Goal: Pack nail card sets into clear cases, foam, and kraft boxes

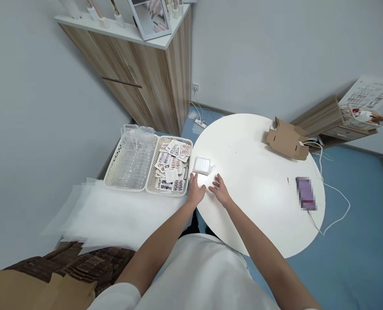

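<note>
A small white packet in clear plastic wrap point(202, 165) lies near the left edge of the round white table point(259, 193). Just below its left corner is my left hand point(196, 191), fingers apart, with nothing held. My right hand point(221, 190) hovers to the packet's lower right, its fingers spread and slightly curled around nothing. Left of the table, a white basket point(149, 185) holds many press-on nail cards point(175, 162). Beside it, another white basket point(109, 174) contains clear plastic boxes point(135, 159).
Sheets of translucent film point(114, 215) lie below the baskets, above brown packaging point(59, 284). On the table's right are an unfolded cardboard box point(286, 140) and a pixelated purple phone-like object point(306, 193) with a white cable point(336, 221). A wooden cabinet point(146, 77) stands behind the baskets.
</note>
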### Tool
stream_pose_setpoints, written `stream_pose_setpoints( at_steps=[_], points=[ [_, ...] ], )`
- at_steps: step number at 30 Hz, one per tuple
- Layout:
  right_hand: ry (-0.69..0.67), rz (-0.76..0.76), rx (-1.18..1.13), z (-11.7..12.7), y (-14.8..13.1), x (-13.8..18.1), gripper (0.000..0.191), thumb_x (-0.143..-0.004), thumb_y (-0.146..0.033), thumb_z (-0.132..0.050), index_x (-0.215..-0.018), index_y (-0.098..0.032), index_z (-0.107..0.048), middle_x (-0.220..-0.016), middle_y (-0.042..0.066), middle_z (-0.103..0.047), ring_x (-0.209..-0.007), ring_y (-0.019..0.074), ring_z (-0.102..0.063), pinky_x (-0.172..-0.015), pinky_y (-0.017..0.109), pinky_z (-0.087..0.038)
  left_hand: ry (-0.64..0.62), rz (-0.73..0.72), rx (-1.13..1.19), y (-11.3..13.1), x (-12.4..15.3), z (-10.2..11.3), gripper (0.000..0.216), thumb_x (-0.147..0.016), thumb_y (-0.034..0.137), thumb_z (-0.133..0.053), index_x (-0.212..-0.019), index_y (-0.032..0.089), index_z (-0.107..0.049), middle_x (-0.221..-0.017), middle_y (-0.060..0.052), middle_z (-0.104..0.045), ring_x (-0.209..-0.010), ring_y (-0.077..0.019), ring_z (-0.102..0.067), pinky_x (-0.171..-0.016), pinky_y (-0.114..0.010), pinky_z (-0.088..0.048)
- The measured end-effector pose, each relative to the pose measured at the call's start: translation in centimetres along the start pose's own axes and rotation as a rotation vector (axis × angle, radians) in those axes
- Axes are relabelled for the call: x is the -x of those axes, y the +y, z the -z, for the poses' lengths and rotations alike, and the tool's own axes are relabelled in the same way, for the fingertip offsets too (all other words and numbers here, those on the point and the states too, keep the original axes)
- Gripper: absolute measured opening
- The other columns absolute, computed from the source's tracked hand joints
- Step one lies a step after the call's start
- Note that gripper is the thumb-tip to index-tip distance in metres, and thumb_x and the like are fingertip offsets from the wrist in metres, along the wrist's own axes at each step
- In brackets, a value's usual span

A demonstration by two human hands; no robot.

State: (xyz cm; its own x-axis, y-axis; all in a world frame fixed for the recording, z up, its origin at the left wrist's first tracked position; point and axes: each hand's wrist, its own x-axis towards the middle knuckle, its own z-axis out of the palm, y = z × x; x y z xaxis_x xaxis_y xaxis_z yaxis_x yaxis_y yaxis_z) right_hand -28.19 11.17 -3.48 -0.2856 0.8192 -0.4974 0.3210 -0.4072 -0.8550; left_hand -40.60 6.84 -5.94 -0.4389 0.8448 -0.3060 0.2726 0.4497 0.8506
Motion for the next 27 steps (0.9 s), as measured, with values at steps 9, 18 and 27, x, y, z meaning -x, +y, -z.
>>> stream_pose_setpoints(
  at_steps=[9,18,27],
  points=[
    [0.009,-0.154,-0.05,2.5,0.8,3.0,0.079,-0.065,-0.038,-0.06,-0.132,-0.033,-0.019,-0.132,0.006,-0.035,-0.103,0.0193,-0.05,-0.088,0.036,-0.041,-0.034,0.003,-0.028,0.0,0.7,-0.5,0.059,-0.074,0.022,-0.05,-0.129,0.019,-0.028,-0.141,-0.009,-0.016,-0.13,-0.0223,-0.016,-0.104,-0.038,-0.02],
    [0.012,-0.204,-0.09,4.2,3.4,4.6,0.066,-0.066,-0.035,-0.059,-0.126,-0.027,-0.033,-0.115,0.008,-0.051,-0.087,0.0169,-0.058,-0.077,0.032,-0.045,-0.052,-0.069,-0.087,-0.8,2.4,-2.2,0.04,-0.074,0.02,-0.047,-0.114,0.019,-0.044,-0.129,-0.01,-0.035,-0.119,-0.0219,-0.036,-0.088,-0.035,-0.04],
    [-0.121,-0.176,-0.047,6.4,4.1,5.9,0.044,-0.067,-0.035,-0.056,-0.108,-0.021,-0.049,-0.101,0.006,-0.057,-0.078,0.0147,-0.059,-0.069,0.029,-0.045,-0.256,-0.032,-0.052,0.8,6.9,-3.2,0.033,-0.073,0.027,-0.05,-0.104,0.017,-0.052,-0.104,-0.007,-0.058,-0.081,-0.0149,-0.058,-0.076,-0.03,-0.046]
  ],
)
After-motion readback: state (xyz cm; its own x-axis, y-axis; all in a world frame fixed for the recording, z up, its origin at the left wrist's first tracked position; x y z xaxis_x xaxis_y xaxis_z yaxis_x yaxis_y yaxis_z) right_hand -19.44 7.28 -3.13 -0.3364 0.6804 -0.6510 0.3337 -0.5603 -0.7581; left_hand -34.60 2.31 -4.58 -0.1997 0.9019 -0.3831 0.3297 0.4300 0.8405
